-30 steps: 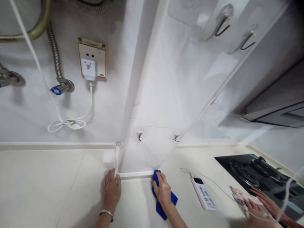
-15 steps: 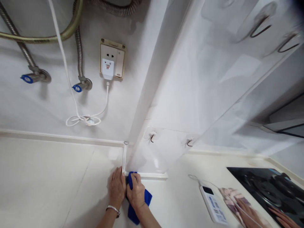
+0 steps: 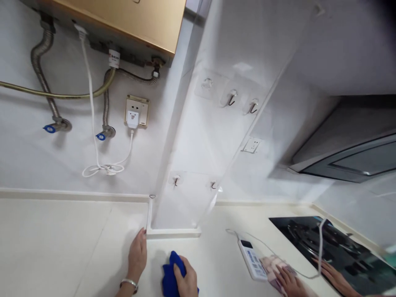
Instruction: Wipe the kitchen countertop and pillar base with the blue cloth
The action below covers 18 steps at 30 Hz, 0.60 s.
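My left hand (image 3: 137, 253), with a silver bangle at the wrist, rests on the pale countertop (image 3: 46, 239). Its fingers are stretched out, with the tips beside the corner of the raised white edging strip (image 3: 173, 233) around the pillar's foot. A blue cloth (image 3: 170, 277) is bunched in my right hand (image 3: 187, 278), closer to me than the strip and apart from it. Part of the cloth is hidden behind my fingers.
At right, another person's hand (image 3: 289, 280) lies on a patterned cloth (image 3: 272, 266), beside a white corded device (image 3: 253, 260). That person's other hand (image 3: 334, 274) is near the black gas hob (image 3: 309, 235). A plugged-in socket (image 3: 137, 111) and gold water heater (image 3: 123, 20) are on the wall.
My right hand has pulled the blue cloth away from the edging strip, toward me. My left hand has shifted slightly back along the strip's corner. The view has tilted up, showing the heater.
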Each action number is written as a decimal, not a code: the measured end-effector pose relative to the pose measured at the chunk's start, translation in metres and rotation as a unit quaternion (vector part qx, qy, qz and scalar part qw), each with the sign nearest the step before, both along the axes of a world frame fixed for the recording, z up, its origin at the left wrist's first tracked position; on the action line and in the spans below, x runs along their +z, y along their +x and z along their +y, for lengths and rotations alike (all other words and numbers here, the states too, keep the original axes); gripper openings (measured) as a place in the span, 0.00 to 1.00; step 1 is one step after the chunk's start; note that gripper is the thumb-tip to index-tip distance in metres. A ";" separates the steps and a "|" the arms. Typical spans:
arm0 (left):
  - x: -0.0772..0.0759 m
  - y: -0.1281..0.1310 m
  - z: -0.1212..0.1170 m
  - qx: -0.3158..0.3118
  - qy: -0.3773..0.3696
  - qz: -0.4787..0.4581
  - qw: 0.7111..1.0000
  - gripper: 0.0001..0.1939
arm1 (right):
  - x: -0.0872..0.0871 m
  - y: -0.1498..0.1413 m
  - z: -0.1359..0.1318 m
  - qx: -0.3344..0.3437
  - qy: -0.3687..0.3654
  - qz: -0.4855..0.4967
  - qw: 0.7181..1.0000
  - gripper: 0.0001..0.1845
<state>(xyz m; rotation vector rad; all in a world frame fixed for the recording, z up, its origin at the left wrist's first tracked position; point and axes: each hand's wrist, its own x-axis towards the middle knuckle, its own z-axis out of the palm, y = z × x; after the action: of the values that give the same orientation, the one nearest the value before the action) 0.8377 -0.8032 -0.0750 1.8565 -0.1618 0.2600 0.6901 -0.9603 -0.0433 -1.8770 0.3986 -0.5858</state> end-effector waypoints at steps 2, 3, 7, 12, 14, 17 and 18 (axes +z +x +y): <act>0.002 -0.015 0.004 -0.012 -0.046 0.039 0.998 0.31 | 0.023 -0.011 -0.001 0.025 0.103 -0.001 0.994 0.23; 0.004 -0.024 0.004 -0.023 -0.068 0.056 0.996 0.32 | 0.035 -0.015 0.000 0.038 0.150 -0.008 0.988 0.23; 0.018 -0.058 -0.001 -0.138 -0.188 0.146 0.961 0.37 | 0.069 -0.025 0.015 0.096 0.264 -0.058 0.958 0.18; 0.052 -0.091 -0.003 -0.343 -0.284 0.216 0.869 0.38 | 0.081 -0.027 0.034 0.112 0.255 -0.104 0.955 0.17; 0.063 -0.102 0.001 -0.348 -0.238 0.199 0.885 0.36 | 0.084 -0.026 0.037 0.092 0.249 -0.106 0.958 0.18; 0.068 -0.118 0.009 -0.308 -0.108 0.227 0.918 0.32 | 0.087 -0.027 0.036 0.081 0.237 -0.092 0.964 0.20; 0.067 -0.122 0.013 -0.277 -0.072 0.231 0.930 0.30 | 0.087 -0.027 0.034 0.088 0.229 -0.083 0.966 0.20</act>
<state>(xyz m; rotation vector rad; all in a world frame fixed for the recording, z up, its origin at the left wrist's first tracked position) 0.7160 -0.7900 -0.0083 1.6010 -0.3213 -0.5416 0.6635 -0.9261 0.0439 -1.3908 0.2282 -0.4788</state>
